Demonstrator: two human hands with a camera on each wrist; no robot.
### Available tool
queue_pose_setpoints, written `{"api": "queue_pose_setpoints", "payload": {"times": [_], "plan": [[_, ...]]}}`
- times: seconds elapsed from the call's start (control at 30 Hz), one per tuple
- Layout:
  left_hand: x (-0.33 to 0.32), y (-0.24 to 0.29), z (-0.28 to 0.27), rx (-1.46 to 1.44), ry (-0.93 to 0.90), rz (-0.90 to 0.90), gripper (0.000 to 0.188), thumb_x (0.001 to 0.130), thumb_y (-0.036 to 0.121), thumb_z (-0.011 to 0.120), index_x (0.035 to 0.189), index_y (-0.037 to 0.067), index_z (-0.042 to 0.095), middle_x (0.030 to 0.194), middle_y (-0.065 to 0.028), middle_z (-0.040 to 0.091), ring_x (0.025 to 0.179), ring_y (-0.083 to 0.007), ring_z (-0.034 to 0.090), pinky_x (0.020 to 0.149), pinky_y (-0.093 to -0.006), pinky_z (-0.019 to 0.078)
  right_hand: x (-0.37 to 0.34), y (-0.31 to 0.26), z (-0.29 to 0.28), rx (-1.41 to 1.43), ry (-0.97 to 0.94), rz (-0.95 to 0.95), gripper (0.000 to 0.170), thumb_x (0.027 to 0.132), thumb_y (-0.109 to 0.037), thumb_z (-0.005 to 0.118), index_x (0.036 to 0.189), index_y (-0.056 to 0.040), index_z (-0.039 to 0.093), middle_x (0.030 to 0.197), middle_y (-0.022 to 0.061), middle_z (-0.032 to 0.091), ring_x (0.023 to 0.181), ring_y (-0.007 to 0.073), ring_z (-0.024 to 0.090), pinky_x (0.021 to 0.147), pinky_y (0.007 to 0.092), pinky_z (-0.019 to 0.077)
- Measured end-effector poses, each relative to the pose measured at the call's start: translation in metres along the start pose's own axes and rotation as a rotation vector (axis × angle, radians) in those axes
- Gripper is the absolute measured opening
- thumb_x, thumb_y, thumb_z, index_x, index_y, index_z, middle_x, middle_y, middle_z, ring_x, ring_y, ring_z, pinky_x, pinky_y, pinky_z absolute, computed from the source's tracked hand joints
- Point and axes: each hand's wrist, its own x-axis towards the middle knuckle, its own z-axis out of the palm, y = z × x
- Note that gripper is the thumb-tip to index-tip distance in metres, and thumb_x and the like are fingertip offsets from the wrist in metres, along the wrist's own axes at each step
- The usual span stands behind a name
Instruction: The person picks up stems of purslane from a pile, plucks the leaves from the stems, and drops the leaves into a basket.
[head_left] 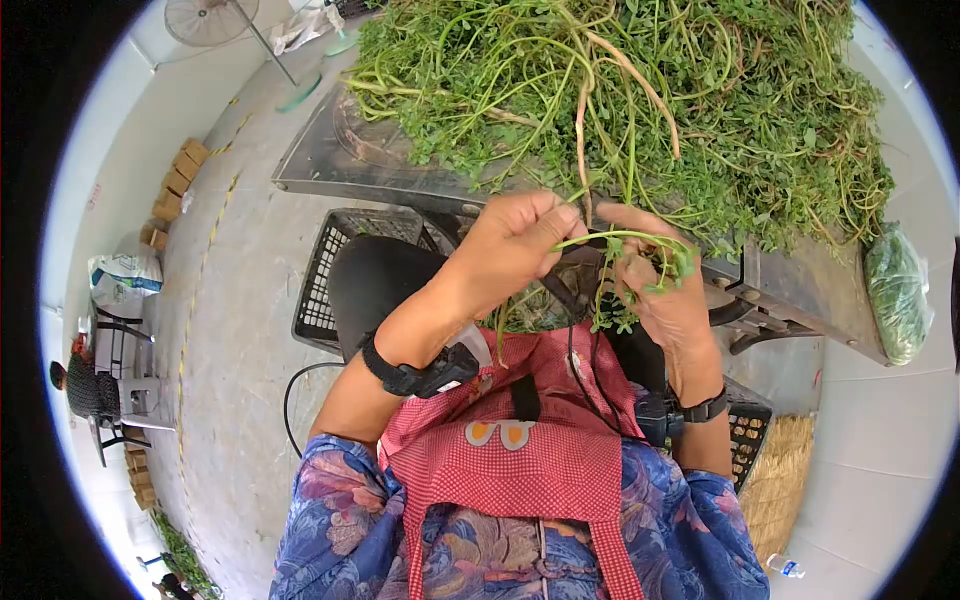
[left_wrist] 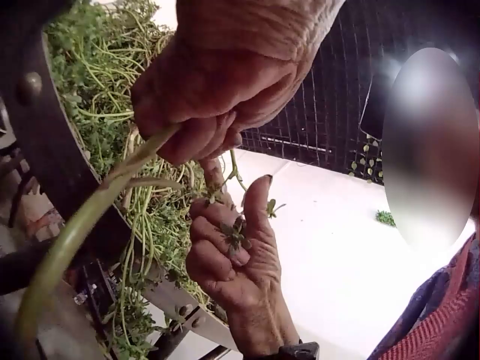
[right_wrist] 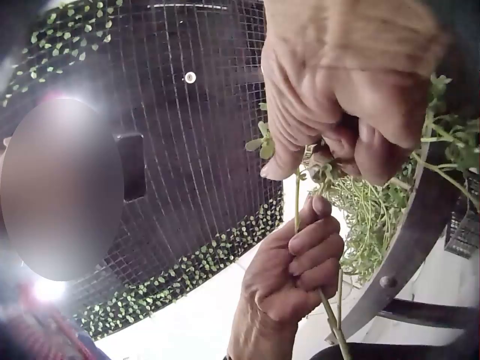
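In the head view the left hand (head_left: pixel 508 245) pinches a green plant stem (head_left: pixel 610 235) between thumb and fingers. Opposite it, close by, the right hand (head_left: pixel 660 285) curls its fingers round the leafy part of the sprig. The left wrist view has the left hand (left_wrist: pixel 225 90) with a thick stem (left_wrist: pixel 67 247) hanging from its grip, and the right hand (left_wrist: pixel 240 262) with small leaves at its fingers. Seen from the right wrist, the right hand (right_wrist: pixel 345 97) is above the left hand (right_wrist: pixel 292 277), the stem (right_wrist: pixel 297 202) running between them.
A large heap of leafy stems (head_left: pixel 720 110) covers much of the dark table (head_left: pixel 400 180). Below the table edge stands a black crate (head_left: pixel 318 290). A bagged bundle of greens (head_left: pixel 895 295) lies at the table's right end. A fan (head_left: pixel 212 15) and a seated person (head_left: pixel 90 385) are off left.
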Motion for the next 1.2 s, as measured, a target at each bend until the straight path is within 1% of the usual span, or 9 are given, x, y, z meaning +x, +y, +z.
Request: {"api": "queue_pose_setpoints", "payload": {"times": [0.1,0.17,0.37,0.47,0.53,0.87,1.07,1.17,1.2], "plan": [[0.0,-0.001,0.002,0.108,0.002,0.062,0.029,0.095,0.028,0.044,0.085,0.005,0.059,0.052,0.0057,0.04,0.042,-0.0017,0.031,0.041,-0.0171,0.0226,0.004,0.005,0.002,-0.138,0.057,-0.085,0.024,0.079,-0.013,0.07,0.097,0.0006,0.064,0.076,-0.0015,0.06,0.063,0.0047,0.049,0.057,0.0185,0.0387],[-0.005,0.011,0.004,0.012,0.011,-0.096,0.03,0.095,0.03,0.044,0.087,0.005,0.059,0.053,0.0036,0.046,0.042,-0.002,0.034,0.04,-0.0167,0.024,0.004,0.004,0.002,-0.2,0.087,-0.118,0.02,0.079,-0.013,0.069,0.093,0.0013,0.065,0.079,0.0011,0.063,0.067,0.0063,0.052,0.061,0.0197,0.0409],[-0.007,0.022,0.001,-0.093,-0.047,-0.209,0.028,0.093,0.03,0.049,0.089,0.005,0.06,0.06,0.0012,0.054,0.044,-0.0017,0.038,0.04,-0.0159,0.0256,-0.002,-0.005,0.002,-0.087,0.159,0.057,0.017,0.082,-0.013,0.067,0.089,0.0017,0.064,0.08,0.003,0.065,0.071,0.0077,0.055,0.064,0.0207,0.0441],[-0.004,0.011,0.0,0.132,-0.121,-0.008,0.023,0.09,0.027,0.055,0.089,0.005,0.061,0.06,0.0023,0.054,0.045,-0.001,0.038,0.041,-0.0158,0.0256,-0.001,0.001,-0.004,-0.116,0.165,0.151,0.021,0.08,-0.014,0.068,0.093,0.0012,0.064,0.079,0.001,0.063,0.068,0.0063,0.054,0.062,0.0197,0.0426],[-0.004,0.008,0.0,0.091,-0.097,-0.009,0.022,0.089,0.026,0.057,0.088,0.005,0.062,0.06,0.0028,0.054,0.046,-0.0007,0.038,0.042,-0.0158,0.0256,0.003,0.005,0.002,-0.254,0.084,-0.214,0.027,0.078,-0.015,0.071,0.099,0.0005,0.064,0.075,-0.0018,0.06,0.063,0.0033,0.048,0.057,0.0182,0.0381],[-0.005,0.011,0.006,0.218,-0.064,-0.018,0.018,0.087,0.022,0.06,0.083,0.006,0.063,0.061,0.0043,0.055,0.051,-0.0012,0.043,0.044,-0.0165,0.0312,-0.001,0.001,0.0,-0.238,0.151,-0.039,0.022,0.078,-0.015,0.07,0.089,0.0025,0.064,0.073,0.0003,0.06,0.067,0.0078,0.053,0.061,0.0218,0.043],[-0.01,0.01,-0.015,0.396,-0.128,0.031,0.017,0.087,0.02,0.061,0.082,0.004,0.063,0.064,0.005,0.053,0.055,-0.0025,0.044,0.048,-0.0177,0.0346,-0.004,-0.013,-0.033,-0.864,-0.169,-0.202,0.019,0.082,-0.016,0.065,0.078,0.0019,0.063,0.069,0.002,0.059,0.061,0.0094,0.053,0.056,0.0222,0.0431],[-0.012,0.023,-0.026,0.439,-0.012,-0.029,0.018,0.087,0.02,0.061,0.081,0.004,0.063,0.064,0.0055,0.052,0.056,-0.0022,0.045,0.049,-0.0188,0.0361,-0.006,-0.015,-0.063,-0.47,-0.015,0.162,0.021,0.085,-0.018,0.06,0.075,0.0004,0.058,0.068,0.0042,0.056,0.048,0.007,0.045,0.044,0.02,0.0385],[-0.013,0.029,-0.023,0.439,-0.009,-0.062,0.018,0.086,0.02,0.062,0.079,0.004,0.063,0.063,0.0057,0.052,0.056,-0.0021,0.045,0.049,-0.0186,0.0362,-0.005,-0.018,-0.066,-0.008,-0.006,0.199,0.021,0.086,-0.018,0.057,0.074,-0.0006,0.054,0.068,0.0057,0.054,0.043,0.0055,0.04,0.039,0.0185,0.0342]]}}
